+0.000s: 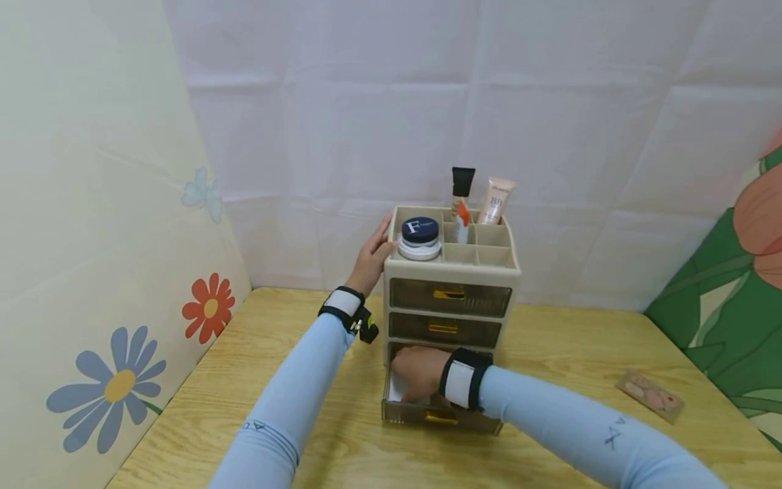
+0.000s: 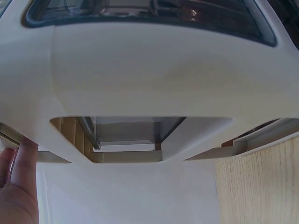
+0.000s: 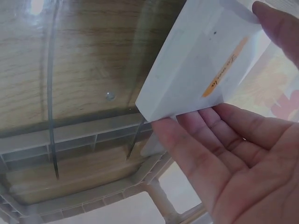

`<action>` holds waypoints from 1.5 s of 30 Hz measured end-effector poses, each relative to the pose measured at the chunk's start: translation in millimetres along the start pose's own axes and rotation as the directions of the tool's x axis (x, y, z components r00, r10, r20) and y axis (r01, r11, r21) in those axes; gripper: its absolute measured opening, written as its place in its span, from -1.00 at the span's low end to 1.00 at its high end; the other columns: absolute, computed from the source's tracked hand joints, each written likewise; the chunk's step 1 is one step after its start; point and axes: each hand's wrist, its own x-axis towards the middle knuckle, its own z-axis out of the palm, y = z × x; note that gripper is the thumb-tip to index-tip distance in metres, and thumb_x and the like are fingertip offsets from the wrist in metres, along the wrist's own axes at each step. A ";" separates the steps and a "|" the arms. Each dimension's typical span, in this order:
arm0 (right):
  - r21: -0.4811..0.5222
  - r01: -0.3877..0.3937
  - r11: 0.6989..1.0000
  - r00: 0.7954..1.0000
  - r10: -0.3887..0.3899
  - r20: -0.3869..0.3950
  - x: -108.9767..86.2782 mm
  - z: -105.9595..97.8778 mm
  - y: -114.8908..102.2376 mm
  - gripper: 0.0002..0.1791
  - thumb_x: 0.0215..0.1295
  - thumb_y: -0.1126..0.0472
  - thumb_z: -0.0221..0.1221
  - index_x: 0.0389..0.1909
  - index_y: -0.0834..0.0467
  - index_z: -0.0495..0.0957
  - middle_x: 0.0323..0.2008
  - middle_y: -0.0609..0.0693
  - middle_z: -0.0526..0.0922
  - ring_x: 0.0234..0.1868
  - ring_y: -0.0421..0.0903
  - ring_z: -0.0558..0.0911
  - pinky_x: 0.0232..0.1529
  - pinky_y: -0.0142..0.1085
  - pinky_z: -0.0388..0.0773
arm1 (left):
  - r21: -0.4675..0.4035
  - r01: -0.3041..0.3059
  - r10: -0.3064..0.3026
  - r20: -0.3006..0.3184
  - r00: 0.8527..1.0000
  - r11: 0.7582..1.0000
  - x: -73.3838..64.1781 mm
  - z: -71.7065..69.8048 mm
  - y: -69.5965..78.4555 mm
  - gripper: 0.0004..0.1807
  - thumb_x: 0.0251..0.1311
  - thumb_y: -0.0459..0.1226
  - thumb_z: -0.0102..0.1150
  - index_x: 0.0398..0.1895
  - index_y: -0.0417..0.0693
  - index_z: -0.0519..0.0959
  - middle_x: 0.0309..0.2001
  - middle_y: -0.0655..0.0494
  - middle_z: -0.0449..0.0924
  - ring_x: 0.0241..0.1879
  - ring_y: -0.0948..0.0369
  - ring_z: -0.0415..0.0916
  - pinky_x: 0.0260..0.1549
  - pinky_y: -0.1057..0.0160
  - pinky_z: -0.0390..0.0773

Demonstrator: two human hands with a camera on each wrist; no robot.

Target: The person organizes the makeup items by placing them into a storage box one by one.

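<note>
A cream cosmetics organizer (image 1: pixel 391 268) with smoky drawers stands on the table. My left hand (image 1: pixel 368 263) rests against its upper left side; the fingers (image 2: pixel 24 170) lie along the wall in the left wrist view. The bottom drawer (image 1: pixel 406 412) is pulled out, and my right hand (image 1: pixel 420 372) reaches inside it. Between its thumb and fingers it holds a small white box (image 3: pixel 196 70) with an orange printed strip, tilted within the clear drawer. In the head view the hand hides most of this box.
On top, a dark-lidded powder jar (image 1: pixel 420 229) sits on a white round case (image 1: pixel 419 251). A black-capped tube (image 1: pixel 463 182), a pink tube (image 1: pixel 496 198) and a red-and-white item (image 1: pixel 462 221) stand in compartments. A pinkish flat palette (image 1: pixel 650 395) lies at the table's right.
</note>
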 end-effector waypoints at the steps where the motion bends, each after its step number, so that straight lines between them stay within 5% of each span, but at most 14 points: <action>1: -0.002 -0.001 1.000 1.000 0.001 0.001 0.1 -0.2 -0.3 -0.65 -0.03 0.00 0.47 -0.31 0.10 0.60 -0.40 -0.13 0.51 -0.38 -0.20 0.47 -0.32 -0.28 0.48 | 0.003 -0.001 0.001 0.000 1.000 1.000 0.1 0.0 0.1 -0.31 0.36 -0.29 -0.11 0.55 0.16 0.05 0.35 -0.14 0.31 0.17 -0.01 0.39 0.06 0.00 0.47; 14: -0.028 0.004 1.000 0.998 -0.005 -0.060 -4.3 5.1 -3.2 -0.64 -0.04 0.07 0.48 -0.26 0.10 0.59 -0.37 -0.10 0.52 -0.37 -0.18 0.50 -0.33 -0.29 0.52 | 0.006 -0.007 0.007 0.016 1.000 1.000 1.4 -1.6 -1.3 -0.33 0.40 -0.30 -0.13 0.55 0.09 0.02 0.38 -0.14 0.26 0.23 -0.03 0.34 0.11 -0.03 0.42; 24: -0.022 0.016 1.000 0.998 -0.018 -0.060 -6.0 6.4 -4.1 -0.60 -0.04 0.05 0.48 -0.23 0.12 0.59 -0.34 -0.09 0.52 -0.35 -0.19 0.50 -0.31 -0.31 0.51 | -0.003 0.017 -0.017 0.064 0.998 1.000 -14.7 2.0 26.5 -0.32 0.41 -0.36 -0.18 0.55 -0.10 -0.08 0.41 -0.25 0.16 0.26 -0.09 0.30 0.09 0.04 0.44; 34: 0.011 0.060 0.998 0.997 -0.059 -0.044 -15.1 -7.3 1.0 -0.55 0.02 -0.03 0.44 -0.13 0.12 0.60 -0.28 -0.12 0.54 -0.27 -0.21 0.49 -0.23 -0.31 0.50 | -0.009 0.002 -0.001 0.029 1.000 1.000 -1.1 -0.6 2.1 -0.35 0.43 -0.31 -0.15 0.55 0.13 0.03 0.40 -0.13 0.23 0.24 -0.02 0.33 0.10 0.04 0.43; 41: 0.090 0.004 0.996 1.000 -0.006 0.028 -36.2 -38.8 -5.1 -0.23 0.10 -0.11 0.38 0.26 0.23 0.45 0.18 0.08 0.51 0.17 -0.01 0.48 0.17 -0.19 0.40 | -0.007 -0.009 0.010 0.029 1.000 1.000 -1.5 0.4 0.7 -0.34 0.43 -0.29 -0.14 0.56 0.12 0.00 0.41 -0.14 0.21 0.27 -0.05 0.28 0.16 -0.03 0.36; 45: 0.109 -0.010 0.994 1.000 0.008 0.019 -49.8 -53.8 -5.9 -0.18 0.12 -0.12 0.36 0.31 0.24 0.39 0.27 0.12 0.43 0.28 0.04 0.39 0.25 -0.14 0.32 | -0.015 -0.004 0.005 0.022 1.000 1.000 -1.5 0.2 0.4 -0.34 0.43 -0.31 -0.15 0.56 0.11 -0.01 0.42 -0.14 0.19 0.28 -0.03 0.26 0.18 -0.04 0.34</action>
